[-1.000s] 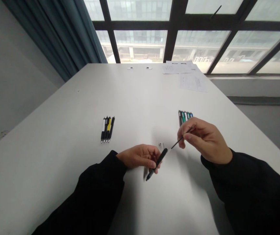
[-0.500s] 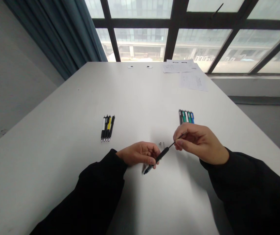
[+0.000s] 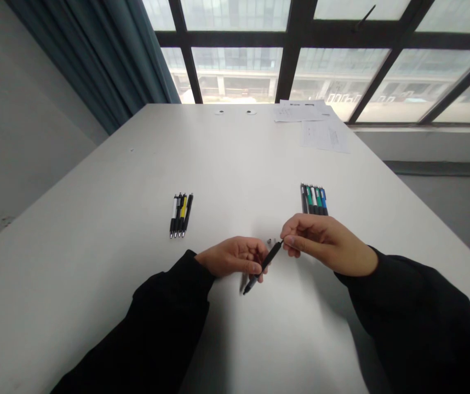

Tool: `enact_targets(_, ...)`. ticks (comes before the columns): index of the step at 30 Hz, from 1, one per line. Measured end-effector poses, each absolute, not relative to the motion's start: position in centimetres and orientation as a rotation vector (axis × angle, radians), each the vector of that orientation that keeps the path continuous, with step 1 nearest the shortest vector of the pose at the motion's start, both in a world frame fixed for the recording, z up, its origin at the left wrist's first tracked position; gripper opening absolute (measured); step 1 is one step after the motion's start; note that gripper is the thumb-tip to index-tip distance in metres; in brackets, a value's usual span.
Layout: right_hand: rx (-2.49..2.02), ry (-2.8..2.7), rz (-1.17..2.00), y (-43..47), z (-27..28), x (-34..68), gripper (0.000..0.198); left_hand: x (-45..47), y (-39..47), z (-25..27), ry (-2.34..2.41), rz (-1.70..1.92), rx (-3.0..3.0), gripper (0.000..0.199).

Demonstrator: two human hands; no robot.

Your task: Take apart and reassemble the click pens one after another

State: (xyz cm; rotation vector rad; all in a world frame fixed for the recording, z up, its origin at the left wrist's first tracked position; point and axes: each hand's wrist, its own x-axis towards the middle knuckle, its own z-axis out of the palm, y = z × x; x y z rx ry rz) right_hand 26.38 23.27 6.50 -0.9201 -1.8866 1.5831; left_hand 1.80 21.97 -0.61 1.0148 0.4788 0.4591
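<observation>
A black pen barrel (image 3: 271, 255) slants between my two hands, its lower end pointing toward me and to the left. My left hand (image 3: 235, 257) grips it about the middle, thumb on top. At its upper end my right hand (image 3: 321, 241) pinches a thin dark refill (image 3: 282, 241), of which only a short bit shows at the barrel's mouth. The rest of the refill is hidden in the barrel and behind the fingers. Just behind the barrel, a small pen tip (image 3: 269, 241) lies on the table, with another tiny piece partly covered beside it.
Several pens (image 3: 181, 214) lie side by side on the white table (image 3: 218, 164) at the left. Another row of pens (image 3: 314, 198) lies behind my right hand. Papers (image 3: 301, 112) rest at the far right edge, before the window.
My right hand has moved down and left toward the barrel. The refill, largely exposed before, has slid into it. My left hand stays almost in place.
</observation>
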Motion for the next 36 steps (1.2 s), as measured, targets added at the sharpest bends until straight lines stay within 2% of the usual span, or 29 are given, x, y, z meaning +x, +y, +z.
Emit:
enact_targets(14, -0.960, -1.943, 1.491, 23.1, 6.3, 26.2, 0.022, 2.0, 22.0, -0.6, 0.560, 0.542, 0.990, 0.037)
enact_targets(17, -0.955, -1.867, 1.519, 23.7, 5.9, 26.4, 0.034, 2.0, 22.1, -0.8, 0.522, 0.596, 0.997, 0.035)
enact_targets(20, -1.076, -2.021, 1.330, 24.7, 4.4, 26.7, 0.043, 2.0, 22.2, -1.0, 0.518, 0.605, 0.997, 0.034)
enact_targets(26, -1.175, -2.477, 0.829, 26.1, 0.7, 26.7, 0.037, 1.9, 22.2, -1.0, 0.518, 0.592, 0.990, 0.035)
enact_targets(31, -1.068, -2.507, 0.781, 26.3, 0.0, 26.8, 0.022, 1.7, 22.3, -1.1, 0.513, 0.570, 1.020, 0.033)
enact_targets(36, -1.064, -2.473, 0.725, 26.1, -0.4, 26.7, 0.030, 1.7, 22.4, -1.3, 0.499, 0.578, 1.039, 0.032)
